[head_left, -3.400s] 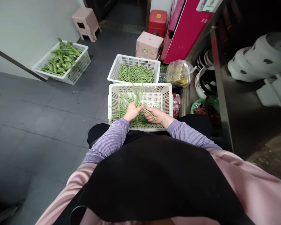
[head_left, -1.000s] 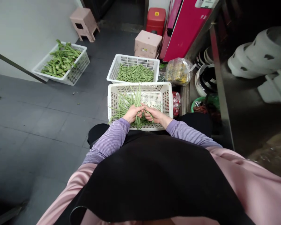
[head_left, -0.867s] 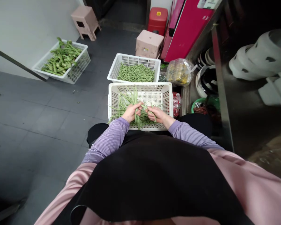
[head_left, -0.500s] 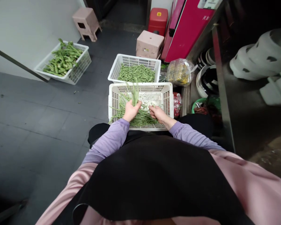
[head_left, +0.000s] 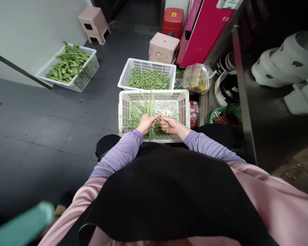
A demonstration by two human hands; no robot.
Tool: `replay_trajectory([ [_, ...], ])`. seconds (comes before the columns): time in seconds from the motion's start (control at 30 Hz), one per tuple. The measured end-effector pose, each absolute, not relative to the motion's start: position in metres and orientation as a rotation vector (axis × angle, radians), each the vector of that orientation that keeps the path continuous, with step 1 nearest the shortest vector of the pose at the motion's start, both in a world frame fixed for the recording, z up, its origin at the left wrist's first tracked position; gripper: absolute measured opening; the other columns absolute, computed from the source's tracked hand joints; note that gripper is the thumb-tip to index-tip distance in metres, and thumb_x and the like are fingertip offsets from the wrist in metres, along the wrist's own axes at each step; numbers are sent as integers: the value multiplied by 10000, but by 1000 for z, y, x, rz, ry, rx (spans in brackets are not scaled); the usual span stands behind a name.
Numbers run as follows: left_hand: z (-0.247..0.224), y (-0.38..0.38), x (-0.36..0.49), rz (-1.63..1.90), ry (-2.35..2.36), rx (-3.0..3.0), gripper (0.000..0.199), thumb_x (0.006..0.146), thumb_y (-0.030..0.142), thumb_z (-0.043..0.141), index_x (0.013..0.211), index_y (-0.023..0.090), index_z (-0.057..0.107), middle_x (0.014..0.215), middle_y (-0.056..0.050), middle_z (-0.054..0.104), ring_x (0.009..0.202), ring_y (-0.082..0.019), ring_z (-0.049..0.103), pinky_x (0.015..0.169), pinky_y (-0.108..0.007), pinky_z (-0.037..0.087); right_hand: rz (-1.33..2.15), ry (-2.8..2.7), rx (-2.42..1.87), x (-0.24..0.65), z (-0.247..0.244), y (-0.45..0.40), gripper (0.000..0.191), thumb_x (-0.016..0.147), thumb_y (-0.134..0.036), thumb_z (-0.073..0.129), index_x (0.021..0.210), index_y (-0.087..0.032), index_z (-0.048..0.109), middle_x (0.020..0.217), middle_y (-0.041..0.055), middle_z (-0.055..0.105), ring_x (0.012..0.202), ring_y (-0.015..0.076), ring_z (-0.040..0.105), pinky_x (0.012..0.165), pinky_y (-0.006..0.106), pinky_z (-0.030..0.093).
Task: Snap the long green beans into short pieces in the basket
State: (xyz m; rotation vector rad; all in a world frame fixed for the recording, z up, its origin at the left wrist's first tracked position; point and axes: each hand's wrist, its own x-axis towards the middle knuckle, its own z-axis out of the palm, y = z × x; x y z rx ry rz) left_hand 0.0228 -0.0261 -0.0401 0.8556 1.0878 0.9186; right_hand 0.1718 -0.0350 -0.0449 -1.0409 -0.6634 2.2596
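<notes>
A white slotted basket (head_left: 186, 112) stands right in front of my body, with long green beans (head_left: 133, 118) lying in its left and near parts. My left hand (head_left: 145, 124) is closed round a bunch of these beans, whose ends stick out above and below the fist. Close beside it, my right hand (head_left: 172, 125) grips short green bean pieces, and the fingertips of both hands nearly meet over the basket. Just beyond, a second white basket (head_left: 172, 73) holds many short bean pieces (head_left: 149, 79).
At the left, a third basket (head_left: 86, 76) holds thicker green stalks. Pink stools (head_left: 163, 48), a red bin (head_left: 173, 22) and a plastic bag (head_left: 198, 78) are beyond. A metal-edged counter (head_left: 246, 112) runs along the right. A blurred teal object (head_left: 25, 223) is at lower left.
My hands have come closer together, and the bunch in my left hand is now lower and more spread. Bean pieces now show in my right hand. The teal object has appeared at lower left.
</notes>
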Motion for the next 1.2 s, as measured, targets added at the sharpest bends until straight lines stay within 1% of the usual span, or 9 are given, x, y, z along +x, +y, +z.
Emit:
replay_trajectory([
  [0.17,-35,-24,23,960,1217,820,273,682,117,818,636,157,552,486,71,492,382,-36,366,408,-191,302,1855,-1162,-1297,173,-42,-38,336,851,-470,688,771,-214,484,552,-75,380,466,92,286,465,218,256],
  [0.27,-28,-26,18,864,1004,695,329,735,197,802,626,176,492,441,96,396,340,-38,304,394,-200,301,1436,-1634,-1312,180,-38,-33,248,821,-398,698,771,-202,555,662,-17,537,633,140,472,594,245,366],
  [0.37,-21,-25,12,841,795,578,355,803,262,761,641,184,454,438,110,338,325,-38,278,392,-197,308,1238,-1865,-1374,192,-42,-30,210,800,-322,693,712,-204,543,663,-10,542,682,158,505,658,265,377],
  [0.5,-27,-13,11,938,981,389,346,874,355,717,689,172,489,462,105,361,332,-37,294,398,-191,316,1371,-1596,-1458,192,-57,-38,238,852,-406,631,776,-215,512,598,-43,484,545,129,427,584,264,363],
  [0.6,-38,-3,13,936,1119,195,373,943,433,618,711,160,517,470,89,379,342,-46,311,403,-196,322,1410,-1498,-1439,178,-59,-49,298,805,-465,686,809,-202,546,594,-58,474,541,120,410,579,262,361],
  [0.8,-45,4,14,1133,1173,37,440,966,481,558,667,185,433,473,80,357,367,-51,312,421,-201,325,1214,-1867,-1671,156,-49,-60,242,722,-359,797,752,-188,628,607,-34,546,620,146,485,640,274,372],
  [0.97,-50,2,19,1130,1203,33,435,974,493,539,679,210,391,469,81,344,372,-69,333,421,-223,349,1169,-1697,-1714,148,-61,-58,176,758,-295,745,745,-195,601,632,-25,584,627,150,517,640,274,401],
  [1.07,-55,1,20,1163,1264,135,408,937,470,617,703,214,401,474,94,353,372,-67,357,429,-224,373,1251,-1599,-1647,150,-69,-55,203,760,-320,726,704,-201,571,588,-28,562,604,148,509,612,272,413],
  [1.2,-51,0,15,1224,1337,398,415,781,409,808,752,208,446,478,119,372,354,-45,336,390,-201,303,1279,-1459,-1636,167,-73,-52,300,778,-413,708,661,-202,530,556,-30,512,556,136,457,585,277,385],
])
